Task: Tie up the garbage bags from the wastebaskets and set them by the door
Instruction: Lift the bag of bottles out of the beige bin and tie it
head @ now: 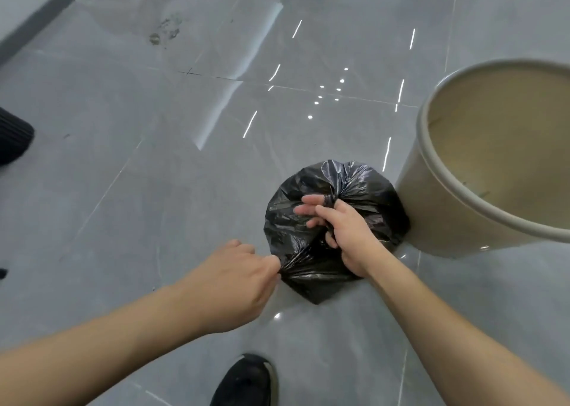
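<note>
— On grey floor (129, 189), against beige wastebasket (431, 220): black garbage bag (364, 186).
— Left hand (234, 285)?
— Pinching a gathered corner.
— Right hand (345, 236)?
— Gripping twisted plastic, fingers curled.

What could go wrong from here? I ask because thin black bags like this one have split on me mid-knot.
1. The left hand pinches a tight gather of the garbage bag and pulls the film taut; it might tear there.
2. The right hand holds only a short bunch at the neck, which may slip before a knot forms.
3. The bag rests against the wastebasket; a hard tug could shove or tip it.
</note>
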Demonstrator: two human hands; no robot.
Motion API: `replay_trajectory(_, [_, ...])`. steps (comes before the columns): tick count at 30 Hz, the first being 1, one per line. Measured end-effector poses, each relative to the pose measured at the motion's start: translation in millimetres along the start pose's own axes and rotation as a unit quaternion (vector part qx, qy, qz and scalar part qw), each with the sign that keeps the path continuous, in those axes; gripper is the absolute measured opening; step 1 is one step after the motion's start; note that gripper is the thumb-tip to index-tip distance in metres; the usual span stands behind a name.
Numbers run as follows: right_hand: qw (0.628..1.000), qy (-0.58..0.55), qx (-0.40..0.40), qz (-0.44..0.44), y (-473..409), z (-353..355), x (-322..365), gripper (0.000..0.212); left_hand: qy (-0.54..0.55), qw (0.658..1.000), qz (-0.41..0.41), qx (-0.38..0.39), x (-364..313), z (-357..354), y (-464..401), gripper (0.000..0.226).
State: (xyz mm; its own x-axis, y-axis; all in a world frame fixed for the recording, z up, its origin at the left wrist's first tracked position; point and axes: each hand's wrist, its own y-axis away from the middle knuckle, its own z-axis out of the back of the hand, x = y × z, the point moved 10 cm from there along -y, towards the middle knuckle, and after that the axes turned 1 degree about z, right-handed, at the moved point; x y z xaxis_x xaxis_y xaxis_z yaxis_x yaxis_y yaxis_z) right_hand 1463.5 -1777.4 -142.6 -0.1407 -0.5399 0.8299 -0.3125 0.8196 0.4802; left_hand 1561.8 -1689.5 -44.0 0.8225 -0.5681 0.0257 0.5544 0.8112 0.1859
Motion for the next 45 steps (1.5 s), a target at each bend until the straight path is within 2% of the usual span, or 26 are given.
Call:
replay_trajectory(3, [0.995, 0.098, 0.032, -0.009, 5, -10, -8, 0.025, -0.032, 0.999, -0.005, -0.039, 14, 8, 2, 0.031])
replay_trajectory(5, [0.992, 0.118, 0.038, -0.021, 8, -10, -12, 0.024, -0.049, 0.997, -0.002, -0.06, 24, 9, 0, 0.029])
replay_trajectory(7, [0.989, 0.13, 0.044, -0.045, 11, -8, -17, 0.024, -0.066, 0.996, 0.006, -0.061, 38, 4, -2, 0.029])
replay_trajectory(11, [0.97, 0.231, 0.051, -0.06, 12, -2, -32, 0.025, -0.083, 0.995, 0.019, -0.059, 61, -14, -3, 0.035])
replay_trajectory(14, [0.952, 0.286, 0.085, -0.066, 18, -8, -37, 0.019, -0.075, 0.995, 0.026, -0.067, 68, -23, -7, 0.032])
replay_trajectory(17, [0.939, 0.312, 0.122, -0.075, 26, -18, -34, 0.035, -0.059, 0.995, 0.043, -0.074, 74, -27, -14, 0.03])
replay_trajectory(21, [0.918, 0.374, 0.116, -0.067, 26, -21, -27, 0.049, -0.046, 0.994, 0.056, -0.081, 79, -32, -25, 0.031])
replay_trajectory(25, [0.928, 0.354, 0.109, -0.05, 26, -21, -20, 0.032, -0.029, 0.993, 0.069, -0.095, 82, -30, -33, 0.028])
replay_trajectory(30, [0.957, 0.265, 0.103, -0.062, 25, -17, -20, 0.011, 0.01, 0.991, 0.047, -0.122, 84, -11, -43, 0.019])
replay_trajectory(34, [0.974, 0.171, 0.116, -0.098, 28, -24, -18, 0.015, 0.045, 0.989, 0.023, -0.14, 80, 9, -51, 0.017])
replay_trajectory(39, [0.973, 0.181, 0.1, -0.103, 26, -36, -17, 0.023, 0.087, 0.986, 0.013, -0.14, 74, 25, -60, 0.024])
replay_trajectory(43, [0.972, 0.165, 0.123, -0.111, 29, -45, -18, 0.037, 0.116, 0.986, 0.018, -0.117, 73, 25, -67, 0.028])
replay_trajectory(45, [0.973, 0.144, 0.133, -0.126, 32, -46, -16, 0.032, 0.153, 0.983, 0.034, -0.101, 77, 19, -70, 0.026])
